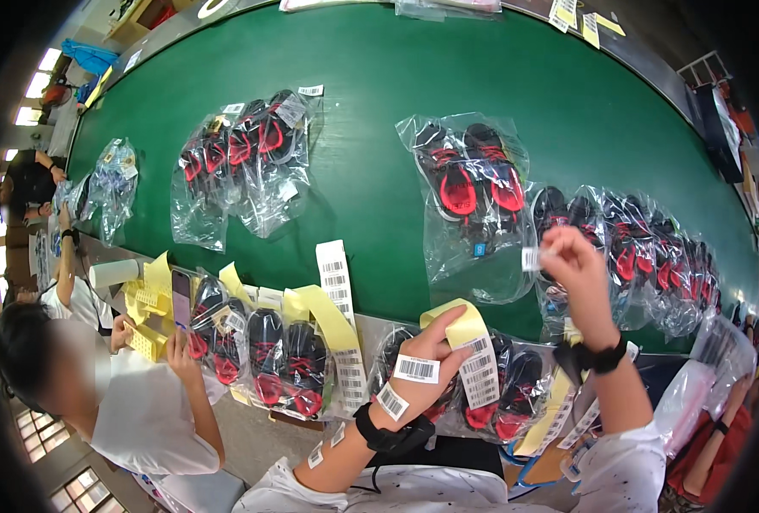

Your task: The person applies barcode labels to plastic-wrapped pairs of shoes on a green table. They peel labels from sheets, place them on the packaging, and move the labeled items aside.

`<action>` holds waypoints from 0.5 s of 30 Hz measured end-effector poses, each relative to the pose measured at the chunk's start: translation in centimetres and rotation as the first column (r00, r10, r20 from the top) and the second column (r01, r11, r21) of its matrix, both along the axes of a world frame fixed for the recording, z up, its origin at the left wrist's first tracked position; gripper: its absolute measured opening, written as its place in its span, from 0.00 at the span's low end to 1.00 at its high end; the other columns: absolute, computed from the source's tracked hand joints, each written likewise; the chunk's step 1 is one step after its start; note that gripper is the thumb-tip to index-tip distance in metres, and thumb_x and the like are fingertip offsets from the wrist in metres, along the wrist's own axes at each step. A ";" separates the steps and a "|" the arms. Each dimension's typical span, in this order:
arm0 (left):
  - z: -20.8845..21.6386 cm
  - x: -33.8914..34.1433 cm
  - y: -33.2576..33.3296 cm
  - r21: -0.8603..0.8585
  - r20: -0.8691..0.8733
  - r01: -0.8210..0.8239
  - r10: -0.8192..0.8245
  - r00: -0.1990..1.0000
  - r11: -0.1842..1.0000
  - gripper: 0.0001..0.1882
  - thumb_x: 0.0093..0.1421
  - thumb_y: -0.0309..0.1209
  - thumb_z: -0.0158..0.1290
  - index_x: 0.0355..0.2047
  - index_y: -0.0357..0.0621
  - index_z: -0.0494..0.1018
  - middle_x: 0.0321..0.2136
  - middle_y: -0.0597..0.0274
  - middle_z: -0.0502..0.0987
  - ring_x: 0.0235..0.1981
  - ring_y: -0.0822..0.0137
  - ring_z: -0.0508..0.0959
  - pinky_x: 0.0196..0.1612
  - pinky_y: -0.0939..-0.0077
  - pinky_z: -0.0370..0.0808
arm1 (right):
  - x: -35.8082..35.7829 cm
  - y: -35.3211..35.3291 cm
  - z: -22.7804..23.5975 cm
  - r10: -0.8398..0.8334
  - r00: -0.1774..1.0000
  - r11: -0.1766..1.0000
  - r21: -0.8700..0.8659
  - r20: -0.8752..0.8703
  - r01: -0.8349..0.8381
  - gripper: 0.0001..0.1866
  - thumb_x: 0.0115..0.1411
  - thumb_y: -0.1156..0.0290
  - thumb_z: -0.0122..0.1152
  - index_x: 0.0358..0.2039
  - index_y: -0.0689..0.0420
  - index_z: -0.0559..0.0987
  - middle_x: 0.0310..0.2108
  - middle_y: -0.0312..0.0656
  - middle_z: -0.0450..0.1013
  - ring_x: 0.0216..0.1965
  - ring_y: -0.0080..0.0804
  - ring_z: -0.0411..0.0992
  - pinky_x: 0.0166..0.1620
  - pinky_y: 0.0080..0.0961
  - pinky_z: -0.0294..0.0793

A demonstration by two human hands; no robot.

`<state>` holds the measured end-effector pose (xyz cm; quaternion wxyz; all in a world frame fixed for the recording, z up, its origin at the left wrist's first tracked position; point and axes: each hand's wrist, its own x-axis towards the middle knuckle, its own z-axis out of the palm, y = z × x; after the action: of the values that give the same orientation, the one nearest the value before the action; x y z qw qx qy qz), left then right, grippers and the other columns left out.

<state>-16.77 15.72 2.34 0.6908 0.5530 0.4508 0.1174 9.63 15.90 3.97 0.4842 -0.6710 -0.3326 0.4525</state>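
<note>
My left hand (pixel 422 385) grips a curled yellow-backed strip of barcode labels (pixel 480 376). White barcode stickers (pixel 416 369) are stuck on the back of that hand, and more are on the wrist and forearm. Raised over the table, my right hand (pixel 580 265) pinches one small white label (pixel 531 259) between thumb and finger. Just left of that label lies a clear bag with a pair of black and red shoes (pixel 473 175). Several more bagged shoes (pixel 640 248) are lined up behind and right of the right hand. Below my left hand are further bagged shoes (pixel 520 389), partly hidden by it.
On the green table (pixel 362 128) lie more bagged shoes (pixel 247 141) at centre left. Along the near edge are bagged shoes (pixel 285 350) and a long label strip (pixel 337 282). A co-worker (pixel 153 402) at left handles yellow pieces beside a phone (pixel 181 299). Other people stand farther off.
</note>
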 end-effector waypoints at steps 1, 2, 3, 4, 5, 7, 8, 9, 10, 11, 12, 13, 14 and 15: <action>0.2 -0.1 0.0 -0.002 -0.032 0.003 -0.003 0.999 1.000 0.29 0.61 0.24 0.56 0.62 0.39 0.61 0.42 0.50 0.81 0.40 0.69 0.82 0.40 0.78 0.76 | 1.6 1.6 -0.6 0.037 0.999 0.999 -0.022 -0.001 -0.038 0.05 0.57 0.78 0.63 0.27 0.59 0.75 0.43 0.37 0.70 0.39 0.17 0.69 0.44 0.16 0.68; 0.2 0.1 -0.1 0.022 -0.046 0.006 -0.005 0.999 1.000 0.30 0.61 0.24 0.56 0.62 0.39 0.61 0.37 0.52 0.82 0.36 0.72 0.82 0.37 0.80 0.75 | 3.7 3.2 -1.2 0.037 0.999 0.999 -0.010 0.030 -0.036 0.05 0.57 0.76 0.64 0.28 0.59 0.76 0.42 0.37 0.72 0.39 0.18 0.69 0.44 0.17 0.68; 0.9 0.5 0.2 0.033 -0.091 0.035 -0.032 0.995 0.999 0.30 0.61 0.24 0.57 0.62 0.40 0.61 0.35 0.53 0.83 0.34 0.74 0.81 0.36 0.80 0.75 | 6.1 4.8 -1.8 0.019 0.997 1.000 0.001 0.073 -0.019 0.05 0.57 0.74 0.65 0.29 0.59 0.76 0.40 0.37 0.73 0.39 0.18 0.69 0.44 0.17 0.68; 2.0 1.1 0.8 0.045 -0.125 0.076 -0.069 0.990 0.996 0.30 0.61 0.24 0.57 0.63 0.40 0.61 0.33 0.54 0.83 0.32 0.75 0.80 0.35 0.81 0.74 | 8.5 6.9 -2.5 0.021 0.996 1.000 0.004 0.083 -0.021 0.05 0.57 0.73 0.65 0.31 0.59 0.78 0.39 0.37 0.74 0.38 0.20 0.70 0.44 0.19 0.69; 2.4 1.7 1.3 0.059 -0.149 0.118 -0.108 0.983 0.991 0.30 0.60 0.24 0.57 0.63 0.40 0.62 0.31 0.55 0.83 0.31 0.76 0.79 0.34 0.82 0.74 | 10.9 8.8 -3.1 0.021 0.994 1.000 0.006 0.103 -0.022 0.06 0.57 0.72 0.65 0.33 0.60 0.79 0.37 0.37 0.76 0.38 0.21 0.71 0.44 0.20 0.70; 1.9 0.9 0.7 0.024 -0.115 0.048 -0.045 0.992 0.999 0.32 0.60 0.21 0.57 0.64 0.39 0.60 0.33 0.53 0.82 0.32 0.76 0.79 0.35 0.83 0.74 | 12.0 13.8 -5.1 -0.003 0.996 0.999 0.032 0.084 0.000 0.08 0.56 0.72 0.66 0.36 0.59 0.82 0.33 0.36 0.77 0.37 0.23 0.73 0.42 0.21 0.71; 1.5 0.9 0.4 -0.032 -0.056 -0.009 0.008 0.998 0.999 0.33 0.60 0.19 0.56 0.65 0.38 0.58 0.40 0.51 0.80 0.36 0.73 0.79 0.39 0.82 0.75 | 12.7 15.9 -6.2 0.011 0.994 1.000 -0.001 0.112 -0.011 0.08 0.56 0.71 0.67 0.35 0.59 0.82 0.32 0.37 0.77 0.36 0.24 0.73 0.41 0.21 0.71; 1.7 1.4 0.7 -0.087 -0.012 -0.046 0.045 0.999 0.995 0.35 0.59 0.17 0.55 0.65 0.37 0.55 0.45 0.49 0.78 0.40 0.69 0.79 0.42 0.80 0.76 | 13.1 17.6 -7.4 0.030 0.991 0.999 -0.035 0.133 -0.025 0.08 0.55 0.70 0.67 0.34 0.59 0.83 0.31 0.37 0.78 0.35 0.24 0.73 0.40 0.22 0.72; 1.9 1.9 0.9 -0.144 0.034 -0.075 0.081 0.996 0.987 0.36 0.59 0.15 0.54 0.66 0.36 0.53 0.49 0.48 0.75 0.44 0.66 0.79 0.45 0.77 0.76 | 13.4 18.5 -8.3 0.038 0.991 0.998 -0.063 0.132 -0.030 0.07 0.54 0.70 0.68 0.32 0.59 0.83 0.30 0.37 0.77 0.34 0.24 0.73 0.38 0.22 0.72; 2.1 2.5 1.2 -0.200 0.073 -0.101 0.118 0.990 0.975 0.37 0.59 0.12 0.53 0.67 0.36 0.51 0.54 0.46 0.72 0.48 0.62 0.79 0.49 0.75 0.77 | 13.6 19.4 -9.3 0.050 0.991 0.995 -0.090 0.122 -0.039 0.07 0.53 0.69 0.68 0.31 0.59 0.83 0.29 0.36 0.77 0.32 0.25 0.73 0.36 0.22 0.72; 2.2 3.1 1.3 -0.233 0.108 -0.128 0.156 0.982 0.964 0.38 0.59 0.12 0.53 0.67 0.36 0.50 0.53 0.46 0.73 0.48 0.62 0.79 0.49 0.75 0.77 | 13.9 20.0 -10.4 0.059 0.993 0.992 -0.119 0.105 -0.047 0.08 0.53 0.69 0.69 0.30 0.59 0.82 0.28 0.37 0.77 0.31 0.25 0.72 0.34 0.23 0.72; 2.3 3.6 1.3 -0.264 0.139 -0.157 0.198 0.970 0.952 0.38 0.59 0.12 0.53 0.67 0.36 0.50 0.53 0.46 0.74 0.48 0.61 0.79 0.49 0.74 0.77 | 14.2 20.5 -11.2 0.071 0.994 0.988 -0.145 0.085 -0.058 0.08 0.52 0.68 0.69 0.30 0.59 0.82 0.28 0.37 0.77 0.30 0.25 0.71 0.32 0.23 0.71; 2.2 4.0 1.4 -0.267 0.143 -0.143 0.186 0.972 0.953 0.38 0.58 0.11 0.52 0.67 0.37 0.49 0.53 0.44 0.73 0.48 0.59 0.79 0.50 0.72 0.77 | 14.6 21.0 -11.9 0.076 0.996 0.989 -0.129 0.053 -0.068 0.07 0.52 0.69 0.69 0.28 0.59 0.82 0.28 0.37 0.76 0.28 0.25 0.70 0.30 0.24 0.70; 2.3 4.2 1.7 -0.278 0.132 -0.141 0.184 0.974 0.950 0.38 0.58 0.11 0.52 0.67 0.37 0.49 0.53 0.44 0.73 0.48 0.59 0.79 0.50 0.73 0.77 | 14.2 21.6 -12.4 0.108 0.993 0.983 -0.154 0.046 -0.100 0.07 0.51 0.70 0.69 0.28 0.60 0.82 0.28 0.37 0.76 0.28 0.25 0.70 0.30 0.23 0.70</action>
<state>-12.55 17.43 4.59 0.7802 0.4047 0.4510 0.1553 23.86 37.50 -8.41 0.3985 -0.6994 -0.3450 0.4828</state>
